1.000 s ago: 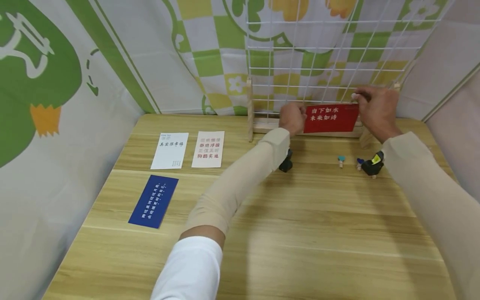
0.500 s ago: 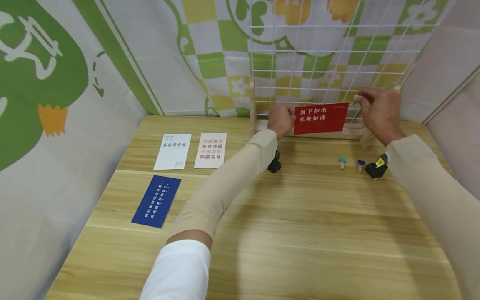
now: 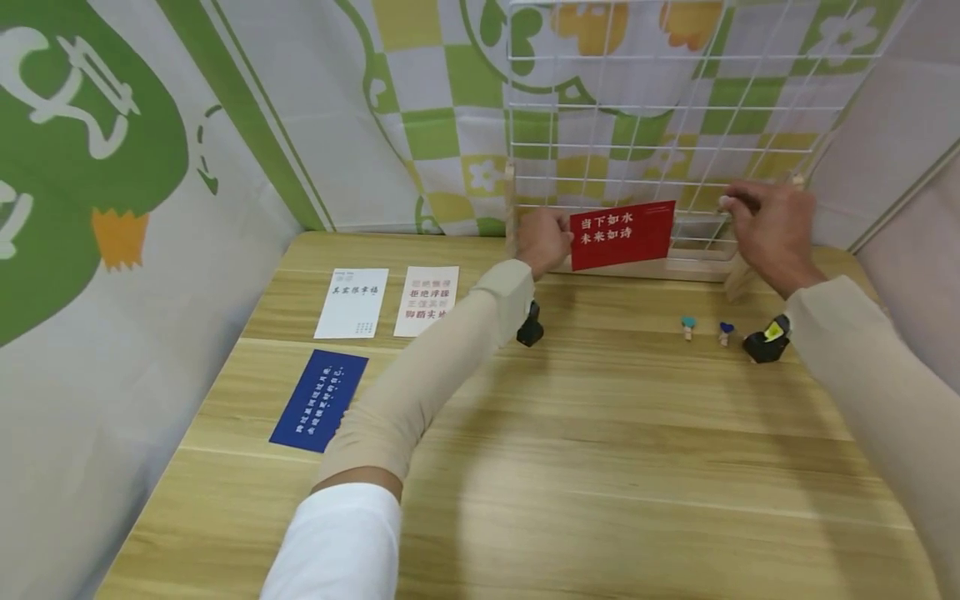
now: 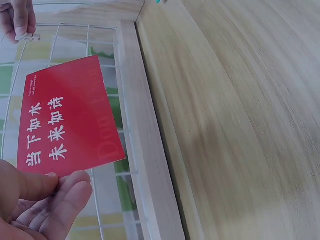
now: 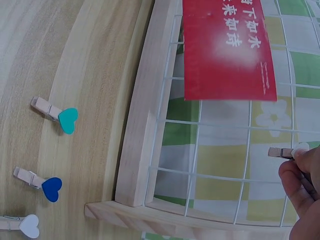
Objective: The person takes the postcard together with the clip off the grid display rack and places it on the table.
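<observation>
My left hand (image 3: 543,239) pinches one short edge of a red card (image 3: 622,236) with white characters, thumb in front and fingers behind. The card is held up before the white wire grid (image 3: 660,150), slightly tilted. In the left wrist view the thumb and fingers of the left hand (image 4: 47,200) grip the card's lower end. To the right, my right hand (image 3: 776,229) holds a small wooden clothespin (image 5: 281,152) with a white heart, between thumb and fingers, close to the grid and apart from the card.
On the table lie clothespins with a teal heart (image 5: 68,120), a blue heart (image 5: 51,189) and a white heart (image 5: 29,226). Two white cards, a plain one (image 3: 351,304) and one with red print (image 3: 426,300), and a blue card (image 3: 318,400) lie at left. A wooden stand (image 3: 697,268) supports the grid.
The red card has moved left with my left hand, away from my right hand, and tilts a bit more. The right hand keeps the clothespin near the grid. The view has shifted slightly.
</observation>
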The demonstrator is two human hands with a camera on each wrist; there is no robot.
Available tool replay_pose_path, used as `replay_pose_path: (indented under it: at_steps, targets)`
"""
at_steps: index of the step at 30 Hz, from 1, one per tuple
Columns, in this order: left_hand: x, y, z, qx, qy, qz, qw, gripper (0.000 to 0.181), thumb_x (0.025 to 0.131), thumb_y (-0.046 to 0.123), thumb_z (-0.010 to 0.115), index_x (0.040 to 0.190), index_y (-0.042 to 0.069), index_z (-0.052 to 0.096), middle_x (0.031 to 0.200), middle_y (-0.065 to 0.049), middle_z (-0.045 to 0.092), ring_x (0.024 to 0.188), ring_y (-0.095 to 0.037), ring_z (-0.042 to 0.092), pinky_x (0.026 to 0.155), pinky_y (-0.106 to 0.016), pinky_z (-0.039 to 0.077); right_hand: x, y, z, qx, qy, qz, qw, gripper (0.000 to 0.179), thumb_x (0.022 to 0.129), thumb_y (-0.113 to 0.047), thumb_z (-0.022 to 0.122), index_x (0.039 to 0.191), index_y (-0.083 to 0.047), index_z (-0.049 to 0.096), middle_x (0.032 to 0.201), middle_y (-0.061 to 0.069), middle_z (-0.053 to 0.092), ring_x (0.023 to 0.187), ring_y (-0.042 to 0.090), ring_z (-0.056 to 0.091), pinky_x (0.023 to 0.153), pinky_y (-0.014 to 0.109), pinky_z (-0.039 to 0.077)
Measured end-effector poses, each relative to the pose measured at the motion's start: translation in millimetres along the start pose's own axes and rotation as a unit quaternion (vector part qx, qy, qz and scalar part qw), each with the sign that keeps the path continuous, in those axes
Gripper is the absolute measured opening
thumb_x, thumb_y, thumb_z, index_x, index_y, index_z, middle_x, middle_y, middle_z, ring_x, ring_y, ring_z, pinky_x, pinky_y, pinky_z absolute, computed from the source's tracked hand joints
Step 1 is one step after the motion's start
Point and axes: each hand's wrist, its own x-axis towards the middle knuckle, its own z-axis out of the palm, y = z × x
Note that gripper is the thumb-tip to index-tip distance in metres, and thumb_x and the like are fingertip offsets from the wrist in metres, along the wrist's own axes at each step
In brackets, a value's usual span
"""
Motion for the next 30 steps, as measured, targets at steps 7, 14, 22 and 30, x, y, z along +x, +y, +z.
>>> replay_pose_path:
  at_steps: [7, 14, 22, 30]
  targets:
    - [-3.3, -8.2, -11.8, -0.038, -0.004, 0.005, 0.9993, 0.024, 0.095, 0.007, 0.058, 0.072, 0.010, 0.055, 0.080, -0.005, 0.068, 0.069, -0.012, 0.063, 0.052, -0.019, 0.043, -5.4, 4, -6, 0.002, -0.008, 0.002, 1.0000, 0.025, 0.098, -0.015, 0.059, 0.112, 0.002, 0.071, 0.111, 0.024, 0.070, 0.065, -0.028, 0.036, 0.062, -0.004, 0.031]
    - [-10.6, -17.5, -26.8, -0.073, -0.014, -0.017, 0.9971, 0.026, 0.096, 0.007, 0.059, 0.070, 0.009, 0.056, 0.078, -0.006, 0.070, 0.068, -0.015, 0.064, 0.048, -0.022, 0.041, -8.6, 11, -9, 0.011, 0.023, -0.020, 0.9995, 0.024, 0.097, -0.015, 0.061, 0.110, 0.002, 0.073, 0.110, 0.025, 0.070, 0.069, -0.033, 0.033, 0.067, -0.003, 0.029]
    - [-17.0, -26.0, -40.8, -0.128, -0.027, -0.023, 0.9911, 0.019, 0.095, 0.001, 0.056, 0.077, 0.004, 0.056, 0.090, -0.013, 0.069, 0.084, -0.028, 0.071, 0.059, -0.031, 0.054, -14.8, 17, -16, -0.007, 0.018, -0.022, 0.9996, 0.026, 0.098, -0.014, 0.058, 0.111, 0.004, 0.071, 0.106, 0.027, 0.070, 0.066, -0.030, 0.032, 0.064, 0.001, 0.027]
    - [-23.5, -35.8, -49.2, -0.206, -0.031, -0.049, 0.9768, 0.013, 0.093, -0.006, 0.055, 0.082, 0.001, 0.056, 0.099, -0.021, 0.070, 0.091, -0.036, 0.071, 0.079, -0.040, 0.061, -20.5, 19, -21, -0.005, 0.015, -0.008, 0.9998, 0.025, 0.097, -0.014, 0.058, 0.111, 0.002, 0.072, 0.108, 0.026, 0.070, 0.065, -0.030, 0.034, 0.064, 0.001, 0.028]
